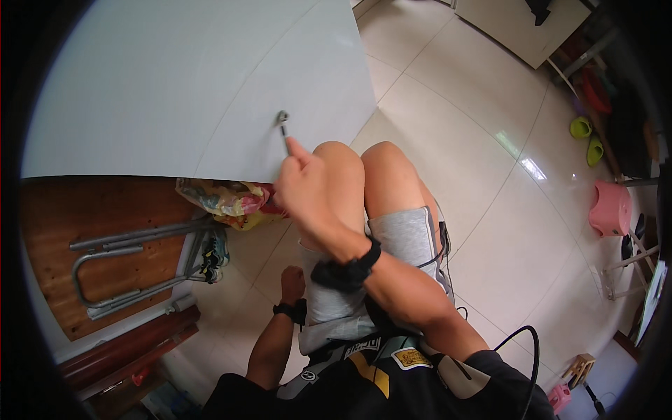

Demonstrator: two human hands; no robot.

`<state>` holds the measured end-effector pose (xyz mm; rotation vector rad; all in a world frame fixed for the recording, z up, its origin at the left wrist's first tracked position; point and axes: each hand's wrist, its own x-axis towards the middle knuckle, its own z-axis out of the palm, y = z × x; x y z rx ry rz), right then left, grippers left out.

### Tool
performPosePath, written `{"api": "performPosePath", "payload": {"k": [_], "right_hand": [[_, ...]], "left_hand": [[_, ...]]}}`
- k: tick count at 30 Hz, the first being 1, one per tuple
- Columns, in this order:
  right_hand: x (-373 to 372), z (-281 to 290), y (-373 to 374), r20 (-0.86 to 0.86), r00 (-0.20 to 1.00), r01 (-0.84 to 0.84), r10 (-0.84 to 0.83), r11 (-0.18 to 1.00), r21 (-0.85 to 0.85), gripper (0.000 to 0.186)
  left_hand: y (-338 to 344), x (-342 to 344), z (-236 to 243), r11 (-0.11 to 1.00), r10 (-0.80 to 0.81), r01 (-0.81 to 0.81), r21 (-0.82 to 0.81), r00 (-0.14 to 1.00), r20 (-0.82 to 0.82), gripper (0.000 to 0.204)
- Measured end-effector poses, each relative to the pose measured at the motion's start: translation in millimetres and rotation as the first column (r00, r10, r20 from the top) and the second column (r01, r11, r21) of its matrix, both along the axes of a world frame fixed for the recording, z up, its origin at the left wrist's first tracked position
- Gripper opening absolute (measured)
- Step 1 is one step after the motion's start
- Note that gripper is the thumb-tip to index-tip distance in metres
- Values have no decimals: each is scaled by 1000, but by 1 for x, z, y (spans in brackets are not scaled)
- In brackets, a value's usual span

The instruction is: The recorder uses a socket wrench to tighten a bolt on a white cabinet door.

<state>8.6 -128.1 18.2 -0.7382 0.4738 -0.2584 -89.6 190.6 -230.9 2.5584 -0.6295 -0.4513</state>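
The grip of the right hand is closed around a slim round-headed tool, by the white desk's near edge, toward its right corner; the left hand's grip one cannot tell.

The small hand tool is slim and straight, with a rounded, silvery metal head and a darker, narrow shaft. It is gripped in the right hand, its lower end hidden inside the fist. The head points away from the person, leaning slightly to the left, and shows against the white panel, near its closest edge (whether the two touch cannot be told). The head has a dark patch in its middle; finer detail is too small to read.
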Motion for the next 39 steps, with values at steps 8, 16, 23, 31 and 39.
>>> {"api": "performPosePath", "payload": {"k": [8, 16, 23, 31, 39], "right_hand": [[1, 6, -16, 84, 996, 18, -17, 1000, -12, 53], [-15, 22, -45, -37, 993, -113, 108, 977, -179, 56], [7, -1, -52, 58, 995, -80, 84, 995, -60, 55], [1, 17, -64, 45, 990, -127, 132, 988, -85, 55], [8, 2, -89, 91, 988, -112, 122, 988, -104, 55]], "left_hand": [[-28, 24, 24, 1000, 8, -7, -11, 995, 103, 9], [-65, 35, 31, 922, 114, -135, -363, 990, -79, 3], [-80, 56, 58, 957, 148, -122, -263, 986, 80, 6], [-139, 109, 141, 958, 112, 3, -287, 917, 383, 16], [-233, 154, 245, 928, -78, 293, -229, 756, 650, 16]]}}
